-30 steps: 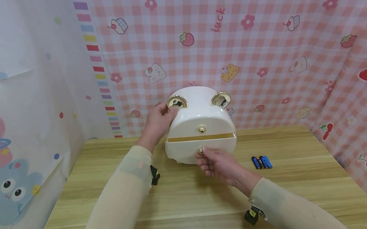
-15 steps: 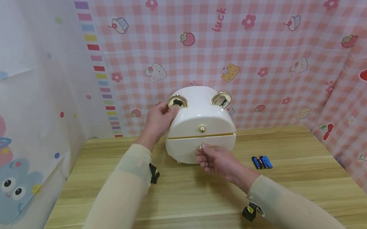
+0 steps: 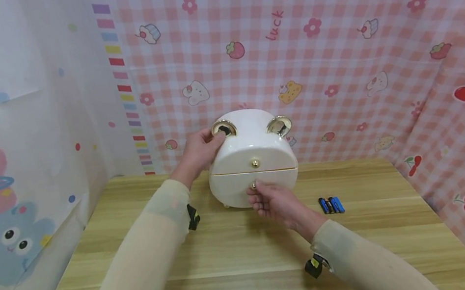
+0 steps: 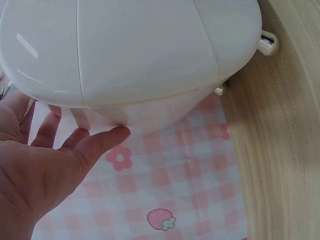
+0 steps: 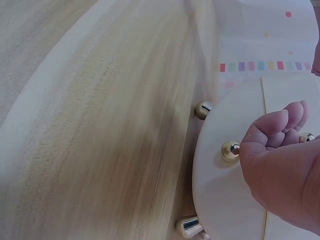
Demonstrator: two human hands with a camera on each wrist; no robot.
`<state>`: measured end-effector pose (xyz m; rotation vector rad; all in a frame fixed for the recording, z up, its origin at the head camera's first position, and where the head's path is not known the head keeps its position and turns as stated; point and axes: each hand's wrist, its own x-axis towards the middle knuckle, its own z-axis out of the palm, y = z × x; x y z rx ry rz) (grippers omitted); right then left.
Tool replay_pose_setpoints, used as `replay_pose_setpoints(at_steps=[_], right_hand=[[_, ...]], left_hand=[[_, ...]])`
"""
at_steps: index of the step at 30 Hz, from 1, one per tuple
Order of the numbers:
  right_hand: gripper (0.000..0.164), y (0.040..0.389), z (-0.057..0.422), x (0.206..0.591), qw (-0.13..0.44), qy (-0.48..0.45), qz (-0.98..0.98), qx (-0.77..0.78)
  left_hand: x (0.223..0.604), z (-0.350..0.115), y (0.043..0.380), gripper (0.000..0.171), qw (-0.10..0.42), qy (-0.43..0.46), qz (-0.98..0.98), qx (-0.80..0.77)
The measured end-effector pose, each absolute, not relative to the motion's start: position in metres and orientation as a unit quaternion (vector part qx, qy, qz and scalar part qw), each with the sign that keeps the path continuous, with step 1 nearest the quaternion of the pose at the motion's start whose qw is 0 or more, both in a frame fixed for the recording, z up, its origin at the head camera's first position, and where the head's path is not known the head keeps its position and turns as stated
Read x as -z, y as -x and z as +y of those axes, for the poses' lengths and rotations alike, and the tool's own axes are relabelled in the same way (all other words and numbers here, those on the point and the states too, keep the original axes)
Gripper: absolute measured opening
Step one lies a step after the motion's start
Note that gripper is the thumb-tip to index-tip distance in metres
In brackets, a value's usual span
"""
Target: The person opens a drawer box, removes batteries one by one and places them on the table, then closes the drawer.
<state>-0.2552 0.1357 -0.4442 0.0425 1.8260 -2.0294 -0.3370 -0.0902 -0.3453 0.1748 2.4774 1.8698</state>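
A glossy white two-drawer storage box point(image 3: 253, 134) with gold ear-like rings and small gold feet stands at the back of the table. My left hand point(image 3: 200, 152) grips its upper left side by the left ring, thumb in front. In the left wrist view, the fingers of that hand point(image 4: 55, 160) lie against the box's back. With curled fingers, my right hand point(image 3: 277, 205) pinches the gold knob point(image 5: 230, 151) of the lower drawer point(image 3: 232, 189). Only a thin line parts the two drawer fronts. The upper drawer's knob point(image 3: 255, 163) is untouched.
Several blue and black batteries point(image 3: 331, 205) lie side by side on the wooden table point(image 3: 234, 283), right of the box. A pink checked cloth point(image 3: 222, 72) hangs close behind the box. Patterned cloth also hangs along both sides.
The lower drawer has slid inward, away from me, narrowing the gap under the upper drawer to a thin line. My right hand has moved in with its knob; my left hand keeps its place.
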Motion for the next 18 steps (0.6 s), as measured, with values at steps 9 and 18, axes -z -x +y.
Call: replay_pose_setpoints(at_steps=[9,18], right_hand=[[0.044,0.2591,0.1335,0.4455,0.193,-0.024,0.65,0.735],[0.045,0.2593,0.1344,0.4453,0.196,-0.021,0.654,0.73]], left_hand=[[0.3459,-0.0901,0.3379,0.038,0.019,-0.052,0.795,-0.604],[0.3471,-0.0915,0.3378,0.037,0.021,-0.055,0.794,-0.605]])
